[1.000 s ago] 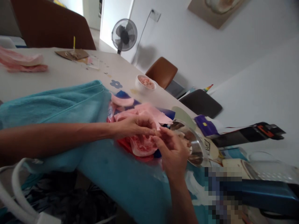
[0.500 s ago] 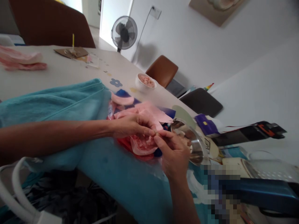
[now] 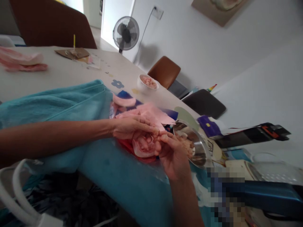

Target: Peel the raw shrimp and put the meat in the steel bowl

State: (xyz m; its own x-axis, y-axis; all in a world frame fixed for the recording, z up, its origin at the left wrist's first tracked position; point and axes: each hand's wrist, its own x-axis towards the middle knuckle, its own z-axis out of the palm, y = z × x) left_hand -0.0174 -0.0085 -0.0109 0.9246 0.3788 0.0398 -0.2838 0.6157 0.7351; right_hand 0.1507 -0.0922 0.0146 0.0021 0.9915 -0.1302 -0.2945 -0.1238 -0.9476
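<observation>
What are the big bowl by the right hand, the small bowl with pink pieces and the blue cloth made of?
Big bowl: polished metal, likely stainless steel, judging by its mirror-like shine.
Small bowl: probably glazed ceramic, smooth and white, though plastic is possible.
Blue cloth: matt fabric, by its soft folds and seam-like line; fibre unclear.

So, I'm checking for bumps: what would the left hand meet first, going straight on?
Probably the right hand, just ahead of the left hand; depth and whether they touch are unclear.
</observation>
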